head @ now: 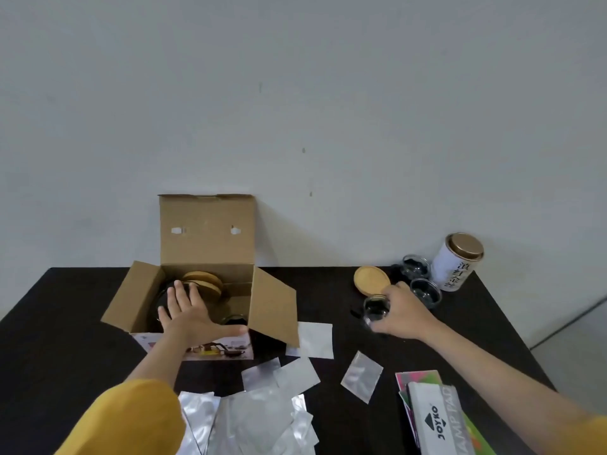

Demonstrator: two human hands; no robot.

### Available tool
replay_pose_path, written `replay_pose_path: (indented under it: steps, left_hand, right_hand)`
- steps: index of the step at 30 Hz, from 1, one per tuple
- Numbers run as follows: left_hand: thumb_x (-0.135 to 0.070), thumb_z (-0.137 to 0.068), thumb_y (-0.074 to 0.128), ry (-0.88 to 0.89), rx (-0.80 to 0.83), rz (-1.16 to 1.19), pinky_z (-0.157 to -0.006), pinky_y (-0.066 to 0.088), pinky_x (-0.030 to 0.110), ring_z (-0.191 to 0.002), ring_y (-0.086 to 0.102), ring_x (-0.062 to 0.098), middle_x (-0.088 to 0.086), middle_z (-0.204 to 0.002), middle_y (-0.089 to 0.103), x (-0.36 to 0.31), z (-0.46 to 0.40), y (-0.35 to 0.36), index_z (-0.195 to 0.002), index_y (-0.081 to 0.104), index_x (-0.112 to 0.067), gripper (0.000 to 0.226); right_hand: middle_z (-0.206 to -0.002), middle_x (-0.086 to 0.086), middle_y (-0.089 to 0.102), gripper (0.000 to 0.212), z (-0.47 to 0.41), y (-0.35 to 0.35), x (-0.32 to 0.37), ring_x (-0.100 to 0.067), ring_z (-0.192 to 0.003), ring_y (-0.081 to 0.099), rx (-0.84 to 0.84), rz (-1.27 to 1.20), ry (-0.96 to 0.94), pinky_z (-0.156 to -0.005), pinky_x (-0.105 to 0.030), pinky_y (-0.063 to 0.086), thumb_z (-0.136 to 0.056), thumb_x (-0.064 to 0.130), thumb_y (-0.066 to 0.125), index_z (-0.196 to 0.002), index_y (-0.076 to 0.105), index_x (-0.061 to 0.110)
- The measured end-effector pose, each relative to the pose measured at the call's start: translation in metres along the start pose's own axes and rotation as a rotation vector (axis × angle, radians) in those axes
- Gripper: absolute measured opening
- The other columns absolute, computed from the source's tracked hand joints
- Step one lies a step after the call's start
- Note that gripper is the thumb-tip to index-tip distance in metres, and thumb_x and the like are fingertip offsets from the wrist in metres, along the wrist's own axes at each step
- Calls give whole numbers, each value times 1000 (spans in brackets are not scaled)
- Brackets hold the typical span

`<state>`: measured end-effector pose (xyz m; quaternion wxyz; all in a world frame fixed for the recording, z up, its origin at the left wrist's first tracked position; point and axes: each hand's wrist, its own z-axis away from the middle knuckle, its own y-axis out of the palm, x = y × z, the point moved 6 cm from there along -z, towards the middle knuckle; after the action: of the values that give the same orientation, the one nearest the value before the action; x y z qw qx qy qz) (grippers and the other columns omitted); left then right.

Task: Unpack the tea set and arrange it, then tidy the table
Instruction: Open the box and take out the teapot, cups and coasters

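On the black counter [65, 323] stands an open brown cardboard box [210, 284] holding round wooden lids [205, 282] and dark glassware. The left hand [185, 310] reaches over it, grip open, fingers spread flat. The right hand [399, 311] has its grip closed round a small clear glass cup [374, 310], near two more glass cups [420, 280], a loose wooden lid [371, 279] and a white tea tin [456, 266]

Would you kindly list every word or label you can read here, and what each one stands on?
"JOYKO": white box, bottom right, beside a black logo.
"AMP PAD": same box, start of the word cut off.
Dark characters on the white tin: too blurred to read.
Printed front of the cardboard box: pictures only, nothing legible.
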<state>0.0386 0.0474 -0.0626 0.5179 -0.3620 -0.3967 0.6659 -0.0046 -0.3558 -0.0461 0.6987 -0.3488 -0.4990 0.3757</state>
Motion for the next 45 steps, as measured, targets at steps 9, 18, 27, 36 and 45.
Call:
replay_pose_path:
  steps: [9, 18, 27, 36, 45]
  left_hand:
    - [-97, -33, 40, -9, -64, -25, -117, 1, 51, -143, -17, 35, 15, -155, -24, -2, 2, 1, -147, -16, -11, 154]
    - [-95, -36, 46, -23, -98, -7, -117, 2, 51, -144, -15, 33, 13, -156, -21, -1, -2, 3, -149, -11, -13, 150]
    - [-96, -34, 46, -36, -73, 7, -117, 0, 50, -144, -18, 31, 12, -155, -23, 1, -5, 5, -148, -13, -13, 153]
    - [-97, -34, 43, -3, -100, 4, -117, 2, 51, -144, -16, 33, 14, -156, -20, 1, -4, 3, -148, -10, -12, 153]
    - [-100, -31, 42, 27, -21, 9, -116, -1, 52, -142, -22, 35, 17, -153, -28, 1, 1, 0, -146, -19, -9, 159]
  right_hand:
    - [-118, -5, 32, 85, 2, -20, -112, -20, -92, 55, 28, 2, 162, -78, -26, 52, -52, 27, 85, -128, 50, 9]
    - [-116, 0, 37, 85, -13, -14, -139, -19, -102, 51, 78, -10, 111, -84, -27, 50, -54, 17, 86, -131, 51, 8]
    - [-115, -3, 34, 87, -19, -20, -146, -21, -97, 52, 14, 28, 107, -85, -30, 49, -56, 15, 86, -132, 45, 9]
    - [-140, -8, 26, 107, -15, -19, -115, -29, -126, 43, 26, 84, 141, -101, -38, 45, -59, 22, 89, -146, 28, 14]
    - [-140, -2, 42, 61, 0, 18, 77, -18, -130, 43, 10, -54, -265, -107, -28, 35, -81, 25, 74, -136, 49, 13]
